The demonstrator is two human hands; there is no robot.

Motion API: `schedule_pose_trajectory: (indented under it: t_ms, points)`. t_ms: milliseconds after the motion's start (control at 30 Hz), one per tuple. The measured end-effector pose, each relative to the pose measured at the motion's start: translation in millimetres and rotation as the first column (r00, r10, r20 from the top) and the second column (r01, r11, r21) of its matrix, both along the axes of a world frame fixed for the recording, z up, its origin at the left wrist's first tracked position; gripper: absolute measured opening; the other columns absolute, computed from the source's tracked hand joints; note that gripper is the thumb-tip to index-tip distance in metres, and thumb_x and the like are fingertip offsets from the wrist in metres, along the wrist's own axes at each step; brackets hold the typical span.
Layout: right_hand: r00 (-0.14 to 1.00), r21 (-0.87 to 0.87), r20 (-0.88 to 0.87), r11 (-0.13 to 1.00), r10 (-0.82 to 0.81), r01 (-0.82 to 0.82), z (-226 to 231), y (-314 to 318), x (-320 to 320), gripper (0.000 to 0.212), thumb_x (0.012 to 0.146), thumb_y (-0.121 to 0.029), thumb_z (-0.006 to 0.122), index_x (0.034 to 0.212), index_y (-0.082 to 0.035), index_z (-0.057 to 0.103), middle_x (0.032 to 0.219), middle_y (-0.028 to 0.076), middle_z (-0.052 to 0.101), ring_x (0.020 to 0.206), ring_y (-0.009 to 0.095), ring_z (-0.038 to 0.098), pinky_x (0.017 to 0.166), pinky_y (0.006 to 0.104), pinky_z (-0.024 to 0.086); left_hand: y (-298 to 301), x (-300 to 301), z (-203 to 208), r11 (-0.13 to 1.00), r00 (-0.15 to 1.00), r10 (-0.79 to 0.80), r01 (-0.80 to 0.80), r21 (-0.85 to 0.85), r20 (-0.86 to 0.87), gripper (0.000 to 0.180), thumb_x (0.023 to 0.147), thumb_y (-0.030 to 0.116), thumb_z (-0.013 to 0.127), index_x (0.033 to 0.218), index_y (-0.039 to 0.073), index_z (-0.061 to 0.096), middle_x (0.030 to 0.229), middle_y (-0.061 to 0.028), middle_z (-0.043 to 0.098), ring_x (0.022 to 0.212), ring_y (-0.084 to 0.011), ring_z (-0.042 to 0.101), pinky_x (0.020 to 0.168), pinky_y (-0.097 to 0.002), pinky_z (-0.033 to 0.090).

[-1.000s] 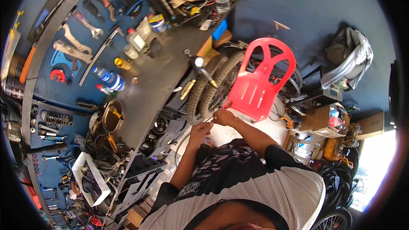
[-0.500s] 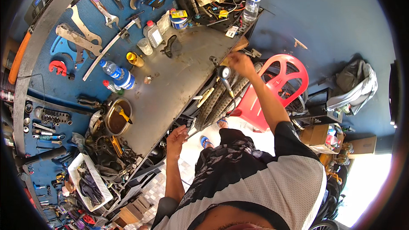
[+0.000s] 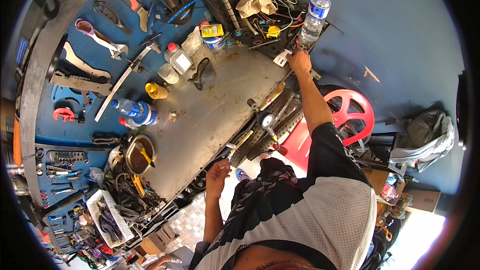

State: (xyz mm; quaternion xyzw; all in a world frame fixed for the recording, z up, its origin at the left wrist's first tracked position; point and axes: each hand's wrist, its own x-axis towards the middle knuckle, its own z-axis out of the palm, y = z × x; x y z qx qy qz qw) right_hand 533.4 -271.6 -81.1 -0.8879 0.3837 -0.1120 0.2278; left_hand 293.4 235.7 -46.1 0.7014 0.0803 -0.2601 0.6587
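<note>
At the far right corner of the metal workbench (image 3: 210,105), my right hand (image 3: 300,61) is closed, its fingertips partly hidden. A white card (image 3: 282,58) lies against its left side, and a water bottle (image 3: 315,17) with a blue cap stands just beyond it. My left hand (image 3: 218,175) hovers by the bench's front edge, fingers pinched together; whatever they hold is too small to make out. Between my hands, a round pressure gauge (image 3: 268,121) sits beside the bench edge, above bicycle tyres (image 3: 260,145).
A red plastic chair (image 3: 300,142) stands right of the tyres. On the bench are a grey bottle (image 3: 178,59), a yellow bottle (image 3: 156,91), a black bicycle saddle-like piece (image 3: 202,74) and a metal bowl (image 3: 131,157) with a yellow-handled tool. Tools hang on the blue pegboard (image 3: 65,135).
My right hand has moved from beside the gauge, away from me, to the bench's far right corner by the white card. My left hand stays pinched near the front edge. The view has shifted slightly.
</note>
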Motion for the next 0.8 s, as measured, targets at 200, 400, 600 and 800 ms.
schedule_pose_trajectory:
  t_ms: [200,400,600,800]
  points:
    - [0.976,0.175,-0.02,0.962,0.217,-0.21,22.2,-45.0,4.7,0.027,0.079,-0.028,0.075,0.096,-0.007,0.077,0.092,0.017,0.077,0.084,0.033,0.074,0.081,0.044,0.057,-13.5,27.8,-0.6,1.0,0.999,0.031,-0.031,-0.001,0.013,0.034,0.101,0.025,0.07,0.126,0.002,0.067,0.109,-0.0051,0.074,0.093,-0.0129,0.068,0.079,-0.0292,0.053]
    - [0.851,0.599,0.406,0.606,0.332,-0.523,103.6,-72.1,15.6,0.015,0.084,-0.016,0.071,0.092,-0.004,0.066,0.076,0.002,0.065,0.066,0.009,0.059,0.06,0.0249,0.047,-26.1,35.0,-0.3,0.999,0.999,0.046,-0.046,0.029,-0.003,0.032,0.103,0.018,0.065,0.13,0.002,0.065,0.115,-0.0086,0.073,0.095,-0.0148,0.069,0.079,-0.0288,0.055]
    - [0.775,0.685,0.624,0.544,-0.096,-0.484,107.1,-45.9,61.3,0.032,0.095,-0.016,0.068,0.122,0.0,0.065,0.094,0.004,0.072,0.081,0.011,0.067,0.069,0.0266,0.052,-48.0,35.2,-6.2,1.0,1.0,-0.005,0.004,0.018,0.019,0.034,0.103,0.022,0.066,0.131,0.001,0.064,0.117,-0.0089,0.073,0.096,-0.0161,0.069,0.082,-0.0308,0.054]
    - [0.863,0.609,0.459,0.634,0.209,-0.477,80.8,-63.8,23.0,0.027,0.093,-0.02,0.069,0.115,-0.004,0.072,0.096,0.001,0.073,0.079,0.009,0.066,0.065,0.0252,0.049,-49.7,25.8,-10.3,0.999,0.999,0.035,-0.035,0.032,0.006,0.036,0.102,0.024,0.067,0.131,0.001,0.064,0.116,-0.0086,0.074,0.097,-0.0169,0.069,0.082,-0.0315,0.054]
